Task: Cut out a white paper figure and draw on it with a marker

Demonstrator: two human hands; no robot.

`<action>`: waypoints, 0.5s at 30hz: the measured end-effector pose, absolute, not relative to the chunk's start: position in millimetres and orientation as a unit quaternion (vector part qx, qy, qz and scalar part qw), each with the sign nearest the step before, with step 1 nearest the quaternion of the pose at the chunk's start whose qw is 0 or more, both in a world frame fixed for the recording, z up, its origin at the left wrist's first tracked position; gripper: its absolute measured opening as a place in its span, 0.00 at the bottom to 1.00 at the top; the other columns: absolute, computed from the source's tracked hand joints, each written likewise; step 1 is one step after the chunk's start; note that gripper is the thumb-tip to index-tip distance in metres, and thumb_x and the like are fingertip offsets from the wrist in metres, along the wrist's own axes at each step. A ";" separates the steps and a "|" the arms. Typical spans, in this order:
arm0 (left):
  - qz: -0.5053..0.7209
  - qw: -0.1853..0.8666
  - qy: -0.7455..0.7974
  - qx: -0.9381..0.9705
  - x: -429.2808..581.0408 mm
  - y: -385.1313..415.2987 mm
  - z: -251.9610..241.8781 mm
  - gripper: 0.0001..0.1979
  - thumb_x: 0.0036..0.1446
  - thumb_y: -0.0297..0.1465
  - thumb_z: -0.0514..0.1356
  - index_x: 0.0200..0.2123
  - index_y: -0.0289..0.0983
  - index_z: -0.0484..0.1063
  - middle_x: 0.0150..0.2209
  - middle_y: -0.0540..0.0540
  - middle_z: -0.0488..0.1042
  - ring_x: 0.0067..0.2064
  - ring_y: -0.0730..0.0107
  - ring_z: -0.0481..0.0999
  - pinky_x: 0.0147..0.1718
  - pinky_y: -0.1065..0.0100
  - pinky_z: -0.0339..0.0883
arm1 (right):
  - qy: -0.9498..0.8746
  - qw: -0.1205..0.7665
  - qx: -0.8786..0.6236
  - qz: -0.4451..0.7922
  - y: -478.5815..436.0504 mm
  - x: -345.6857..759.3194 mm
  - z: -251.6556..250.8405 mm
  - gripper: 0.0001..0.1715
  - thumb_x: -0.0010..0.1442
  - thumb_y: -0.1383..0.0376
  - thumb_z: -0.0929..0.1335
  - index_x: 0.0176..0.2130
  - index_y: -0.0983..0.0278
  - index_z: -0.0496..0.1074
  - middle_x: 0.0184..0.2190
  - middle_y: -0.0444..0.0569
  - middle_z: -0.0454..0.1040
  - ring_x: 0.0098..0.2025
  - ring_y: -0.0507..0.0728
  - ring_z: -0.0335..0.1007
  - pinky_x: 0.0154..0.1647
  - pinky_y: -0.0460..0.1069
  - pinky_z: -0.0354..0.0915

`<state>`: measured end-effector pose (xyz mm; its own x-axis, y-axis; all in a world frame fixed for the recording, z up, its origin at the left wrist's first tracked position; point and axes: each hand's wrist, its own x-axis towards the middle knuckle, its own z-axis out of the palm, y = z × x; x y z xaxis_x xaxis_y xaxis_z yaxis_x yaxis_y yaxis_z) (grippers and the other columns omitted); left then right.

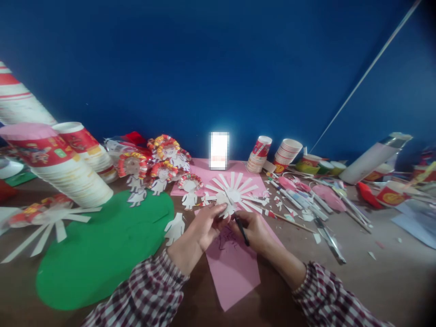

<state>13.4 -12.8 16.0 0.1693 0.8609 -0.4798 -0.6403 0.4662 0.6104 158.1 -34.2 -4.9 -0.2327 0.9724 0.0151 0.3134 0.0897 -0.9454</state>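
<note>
My left hand [200,227] pinches a small white paper cutout [225,206] over the table, fingers closed on it. My right hand [254,231] grips a black pen [241,229], tip pointed up at the cutout. Both hands hover above a pink paper sheet [231,268] with dark scribbles on it. Just behind the hands lies a white cup cut open into a fan of strips [235,190]. Both sleeves are checked red and white.
A green paper disc [102,254] lies at the left with a white paper figure [175,228] on its edge. Stacked paper cups [64,168], finished cup dolls [160,163], a lit phone [218,150], more cups [288,152], and scattered pens and scissors [329,240] fill the brown table.
</note>
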 end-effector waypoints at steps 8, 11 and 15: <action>0.483 0.726 0.417 0.256 7.8 -11.7 14.5 0.07 0.48 0.29 0.66 0.26 0.31 0.72 0.22 0.48 0.72 0.23 0.75 0.71 0.23 0.73 0.68 | -0.669 0.344 -0.500 0.428 -33.4 162.8 -3.8 0.15 0.53 0.62 0.67 0.21 0.64 0.60 0.17 0.38 0.53 0.21 0.47 0.47 0.20 0.43 0.46; 0.489 0.719 0.421 0.257 8.5 -10.7 14.4 0.07 0.46 0.28 0.67 0.27 0.32 0.72 0.21 0.49 0.72 0.22 0.74 0.71 0.23 0.71 0.69 | -0.677 0.343 -0.502 0.414 -33.7 162.6 -4.7 0.14 0.53 0.62 0.66 0.21 0.64 0.61 0.17 0.38 0.54 0.21 0.47 0.48 0.20 0.43 0.47; 0.486 0.727 0.419 0.244 7.8 -10.2 12.1 0.05 0.47 0.26 0.66 0.27 0.32 0.73 0.22 0.48 0.73 0.22 0.74 0.71 0.23 0.72 0.68 | -0.684 0.349 -0.499 0.403 -33.0 162.6 -6.3 0.13 0.52 0.62 0.67 0.22 0.64 0.61 0.17 0.38 0.56 0.20 0.47 0.49 0.19 0.43 0.47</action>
<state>7.8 -10.2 12.1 0.1766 0.9115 -0.3715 -0.5022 0.4081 0.7624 162.6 -33.0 -6.3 -0.2589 0.9630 0.0750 0.4012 0.1778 -0.8985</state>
